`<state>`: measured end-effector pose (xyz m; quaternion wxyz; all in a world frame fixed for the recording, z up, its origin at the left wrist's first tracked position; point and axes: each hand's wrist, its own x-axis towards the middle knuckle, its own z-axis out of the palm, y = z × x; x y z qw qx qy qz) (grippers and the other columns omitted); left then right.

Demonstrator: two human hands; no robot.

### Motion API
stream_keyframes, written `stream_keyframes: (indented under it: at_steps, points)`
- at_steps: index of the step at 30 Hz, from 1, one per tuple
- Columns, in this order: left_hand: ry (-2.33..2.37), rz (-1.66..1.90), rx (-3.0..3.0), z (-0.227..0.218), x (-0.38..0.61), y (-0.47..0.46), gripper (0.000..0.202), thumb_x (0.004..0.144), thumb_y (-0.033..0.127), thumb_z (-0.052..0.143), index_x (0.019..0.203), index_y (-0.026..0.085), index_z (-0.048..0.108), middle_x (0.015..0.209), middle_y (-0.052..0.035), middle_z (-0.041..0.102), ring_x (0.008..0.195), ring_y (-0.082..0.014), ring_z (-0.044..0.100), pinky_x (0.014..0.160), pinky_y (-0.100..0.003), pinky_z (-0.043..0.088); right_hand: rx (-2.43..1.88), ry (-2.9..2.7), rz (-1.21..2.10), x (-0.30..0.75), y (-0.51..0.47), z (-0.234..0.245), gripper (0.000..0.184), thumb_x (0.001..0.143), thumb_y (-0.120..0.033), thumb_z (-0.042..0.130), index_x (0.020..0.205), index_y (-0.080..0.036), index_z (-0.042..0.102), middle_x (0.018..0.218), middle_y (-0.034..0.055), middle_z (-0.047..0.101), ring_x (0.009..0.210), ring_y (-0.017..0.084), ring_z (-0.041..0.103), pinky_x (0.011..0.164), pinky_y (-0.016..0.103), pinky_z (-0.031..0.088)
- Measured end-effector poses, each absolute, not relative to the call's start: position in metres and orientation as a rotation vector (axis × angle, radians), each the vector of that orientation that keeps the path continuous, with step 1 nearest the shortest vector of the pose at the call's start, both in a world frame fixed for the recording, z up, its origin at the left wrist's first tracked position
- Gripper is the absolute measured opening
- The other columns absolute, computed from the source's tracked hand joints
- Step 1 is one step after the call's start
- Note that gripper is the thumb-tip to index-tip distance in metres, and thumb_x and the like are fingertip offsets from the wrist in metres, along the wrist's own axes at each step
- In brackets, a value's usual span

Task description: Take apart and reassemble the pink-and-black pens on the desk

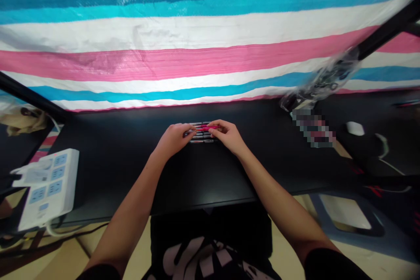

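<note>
Several pens (201, 141) with clear barrels and dark ends lie side by side on the black table (203, 175), in a small row between my hands. Over the row is a pink-red pen (204, 129), pointing left to right. My right hand (226, 133) pinches its right end between thumb and fingers. At the left end of the row, my left hand (179, 138) has its thumb and fingers closed around the pen's other end. My fingers hide both ends of the pink-red pen and part of the row.
A white power strip (68, 183) with plugs sits at the table's left edge. Behind the table hangs a striped plastic sheet (197, 61). On the right are a clear plastic bag (328, 81), a blurred-out patterned item (313, 129) and a white mouse (355, 128).
</note>
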<state>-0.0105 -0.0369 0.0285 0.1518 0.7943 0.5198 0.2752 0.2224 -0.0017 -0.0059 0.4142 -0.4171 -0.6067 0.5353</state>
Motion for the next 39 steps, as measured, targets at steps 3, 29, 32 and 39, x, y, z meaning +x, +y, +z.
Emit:
stream_keyframes:
  at_steps: [3,29,32,39]
  points:
    - [1.444,0.775,2.275,0.028,-0.007,-0.037,0.014,0.093,0.025,0.066,0.098,0.021,0.078,0.08,-0.0039,0.074,0.069,-0.0165,0.066,0.069,-0.028,0.051,-1.013,-1.59,1.325,0.222,-0.003,-0.007,0.031,0.081,-0.046,0.078,0.1,-0.021,0.078,0.089,0.0053,0.075,0.075,0.019,0.067,0.073,0.035,0.056]
    - [1.41,0.721,2.299,0.022,-0.005,-0.035,0.012,0.091,0.023,0.069,0.097,0.021,0.08,0.083,-0.0043,0.078,0.074,-0.0192,0.069,0.075,-0.029,0.053,-1.031,-1.67,1.238,0.222,-0.007,0.001,0.035,0.078,-0.047,0.079,0.102,-0.022,0.072,0.087,0.0034,0.07,0.074,0.018,0.062,0.07,0.032,0.051]
    - [1.412,0.719,2.293,0.023,-0.006,-0.035,0.011,0.091,0.023,0.07,0.096,0.02,0.08,0.083,-0.0043,0.077,0.074,-0.019,0.069,0.074,-0.029,0.052,-1.029,-1.709,1.202,0.224,-0.006,0.003,0.026,0.08,-0.043,0.077,0.093,-0.021,0.07,0.084,0.0026,0.068,0.072,0.017,0.059,0.069,0.031,0.048]
    - [1.417,0.684,2.285,0.025,-0.003,-0.036,0.012,0.089,0.02,0.07,0.095,0.022,0.08,0.083,-0.0035,0.077,0.075,-0.0198,0.069,0.073,-0.029,0.052,-1.103,-1.817,1.117,0.226,-0.005,0.003,0.029,0.087,-0.047,0.069,0.08,-0.02,0.071,0.075,0.0028,0.067,0.07,0.018,0.057,0.068,0.032,0.045]
